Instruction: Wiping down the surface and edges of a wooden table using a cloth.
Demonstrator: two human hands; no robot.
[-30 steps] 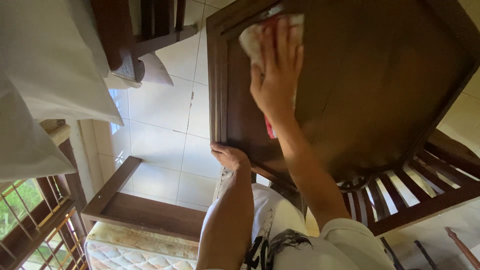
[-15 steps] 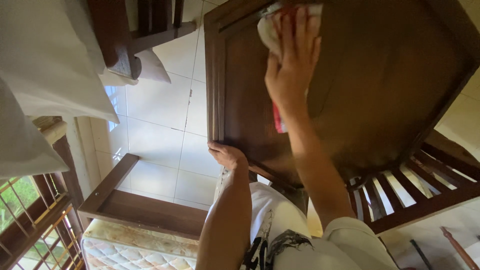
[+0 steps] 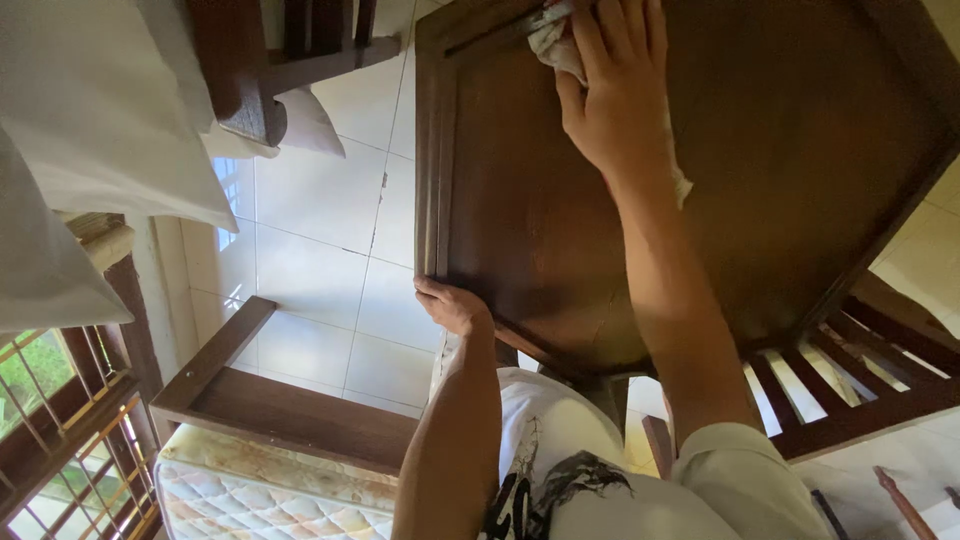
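1. The right hand (image 3: pixel 610 90) lay flat, fingers spread, on a white cloth (image 3: pixel 560 50), pressing it against the dark wooden table (image 3: pixel 780 150) near the far corner of the top. Part of the cloth showed beyond the fingertips, and another strip showed beside the wrist.
2. The left hand (image 3: pixel 452 305) gripped the near corner of the table, fingers curled over the raised edge moulding; it held nothing else.
3. The cloth was on the tabletop, under the right palm, well apart from the left hand.
4. The right forearm ran across the tabletop from the near edge to the cloth; a pale sleeve covered the upper arm at the lower margin.
5. The person wore a white shirt (image 3: pixel 560 450) with a black print, seen below the table edge.
6. A slatted wooden chair (image 3: pixel 850 390) stood just beside the table on the right.
7. The floor (image 3: pixel 320 230) was of white tiles.
8. A wooden bed frame (image 3: pixel 270 410) with a quilted mattress (image 3: pixel 250 500) lay at the lower left, near a barred window (image 3: pixel 50 430).
9. White fabric (image 3: pixel 90 110) hung at the upper left, beside a second chair (image 3: pixel 280 60).
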